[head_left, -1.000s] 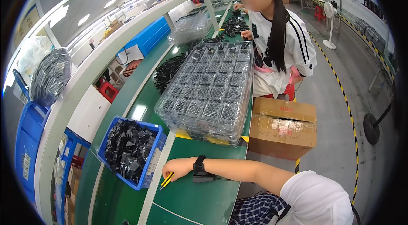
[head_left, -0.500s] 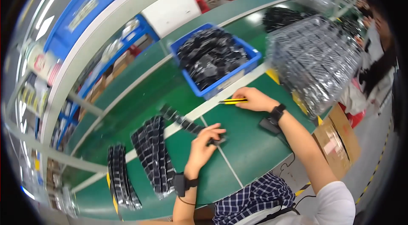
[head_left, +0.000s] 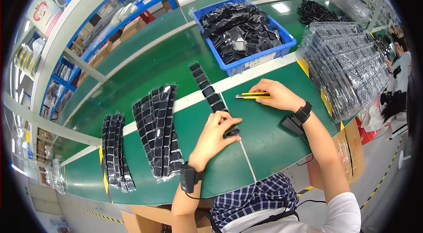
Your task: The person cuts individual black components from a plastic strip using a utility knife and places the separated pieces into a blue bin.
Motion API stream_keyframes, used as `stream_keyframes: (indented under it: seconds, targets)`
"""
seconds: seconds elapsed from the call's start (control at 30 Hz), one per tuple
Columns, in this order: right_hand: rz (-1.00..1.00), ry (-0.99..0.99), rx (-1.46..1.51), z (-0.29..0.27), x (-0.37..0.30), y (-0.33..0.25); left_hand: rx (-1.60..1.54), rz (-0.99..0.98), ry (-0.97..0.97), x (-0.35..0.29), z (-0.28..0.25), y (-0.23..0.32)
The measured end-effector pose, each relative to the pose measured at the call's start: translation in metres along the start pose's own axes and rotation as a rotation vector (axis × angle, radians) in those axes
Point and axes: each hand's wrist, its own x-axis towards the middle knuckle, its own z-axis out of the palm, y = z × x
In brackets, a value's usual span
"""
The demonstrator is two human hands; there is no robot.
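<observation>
My left hand [head_left: 213, 137] is closed on the near end of a strip of small black squares [head_left: 205, 85] joined in clear film. The strip runs away from the fingers, across the white rail onto the far green surface. Some black squares show below its thumb and fingertips. To the right, my right hand [head_left: 282, 95] grips a yellow utility knife [head_left: 257, 95], its tip pointing left toward the strip but apart from it. Left of my left hand lie a wide stack of similar strips [head_left: 156, 134] and a narrower stack [head_left: 115, 151].
Behind the knife stands a blue bin [head_left: 283, 50] heaped with loose black squares in film. At the right edge are piled clear plastic trays [head_left: 341, 63], with black cables [head_left: 319, 12] behind them. A cardboard box [head_left: 348, 156] sits below the table at right. Another person is at far right.
The view has shifted, so the bin and trays appear farther right. The strip has straightened out from my left hand. Both hands keep their holds on the strip and the knife.
</observation>
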Motion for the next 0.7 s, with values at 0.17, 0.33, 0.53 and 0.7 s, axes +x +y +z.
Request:
stream_keyframes:
  seconds: [0.17, 0.33, 0.53, 0.7]
  targets:
    - [-0.016, -0.031, -0.029, 0.000, 0.000, -0.009, -0.116, -0.049, -0.021, -0.005, -0.025, -0.012]
    - [0.096, -0.056, 0.075, 0.009, -0.002, -0.014, -0.143, -0.050, -0.050, -0.009, -0.019, -0.018]
    - [-0.060, 0.059, 0.150, 0.016, 0.006, 0.001, -0.024, 0.078, 0.027, -0.003, -0.028, -0.025]
    - [0.152, -0.113, 0.504, 0.015, 0.003, 0.001, -0.134, -0.048, 0.060, -0.005, -0.023, -0.040]
